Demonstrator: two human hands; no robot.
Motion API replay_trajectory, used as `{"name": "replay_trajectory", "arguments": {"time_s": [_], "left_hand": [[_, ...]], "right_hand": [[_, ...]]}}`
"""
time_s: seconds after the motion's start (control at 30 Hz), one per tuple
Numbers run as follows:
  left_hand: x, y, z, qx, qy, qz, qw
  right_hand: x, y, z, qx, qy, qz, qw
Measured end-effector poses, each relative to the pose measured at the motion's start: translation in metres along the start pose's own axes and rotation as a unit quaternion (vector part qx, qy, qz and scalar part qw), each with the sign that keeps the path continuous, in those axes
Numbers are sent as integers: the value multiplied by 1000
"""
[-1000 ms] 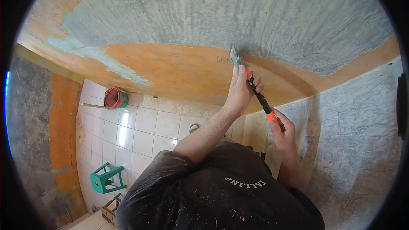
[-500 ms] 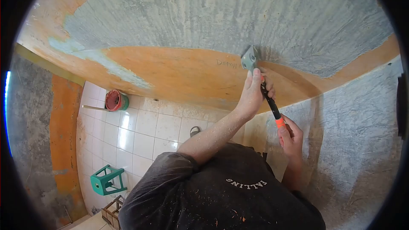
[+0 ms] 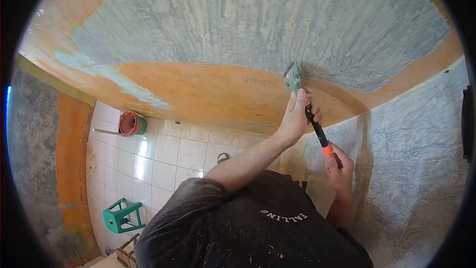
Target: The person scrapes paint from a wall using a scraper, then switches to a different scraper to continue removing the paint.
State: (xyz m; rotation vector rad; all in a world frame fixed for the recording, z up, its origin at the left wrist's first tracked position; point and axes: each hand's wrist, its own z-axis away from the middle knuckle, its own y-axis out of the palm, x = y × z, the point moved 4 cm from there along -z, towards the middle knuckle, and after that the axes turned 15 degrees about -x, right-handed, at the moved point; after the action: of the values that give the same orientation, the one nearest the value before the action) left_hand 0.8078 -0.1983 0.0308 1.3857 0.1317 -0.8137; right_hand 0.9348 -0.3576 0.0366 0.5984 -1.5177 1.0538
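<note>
A long-handled scraper [image 3: 317, 128] with a grey metal head [image 3: 293, 76] and a black-and-orange handle is held in both my hands. My left hand [image 3: 296, 116] is closed around the handle just below the head, thumb laid along it. Lower down, my right hand [image 3: 340, 169] grips the orange end of the handle. The head lies against the wall at the border between orange paint [image 3: 198, 89] and the scraped grey-blue surface [image 3: 223, 25]. Faint handwriting shows on the orange paint left of the head. Dust covers my left forearm.
On the tiled floor [image 3: 166, 176] stand a green bucket with a red inside [image 3: 130, 123], a stick beside it, and a green plastic stool [image 3: 119, 216]. A rusty metal frame [image 3: 127, 253] is at the lower left. A grey side wall [image 3: 411, 144] rises on the right.
The view has shifted slightly. The scraper head has moved a little to the right along the paint border, with both hands keeping their hold on it.
</note>
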Motion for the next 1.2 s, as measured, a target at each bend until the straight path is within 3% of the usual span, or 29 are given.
{"name": "replay_trajectory", "arguments": {"time_s": [0.5,0.63,1.03,1.13,1.2], "left_hand": [[-3,-3,-3,4,24,-13,1000],[-21,-15,-6,-9,74,-40,996],[-66,-48,-4,-3,84,-33,996],[-81,-57,-3,-10,75,-23,997],[-86,-63,-3,-14,88,-37,995]], "right_hand": [[-1,8,-7,-10,-33,28,999],[5,25,-11,5,-41,29,999],[16,80,-4,12,-37,26,999],[26,95,-8,23,-90,59,994],[21,102,-6,35,-57,58,996]]}}
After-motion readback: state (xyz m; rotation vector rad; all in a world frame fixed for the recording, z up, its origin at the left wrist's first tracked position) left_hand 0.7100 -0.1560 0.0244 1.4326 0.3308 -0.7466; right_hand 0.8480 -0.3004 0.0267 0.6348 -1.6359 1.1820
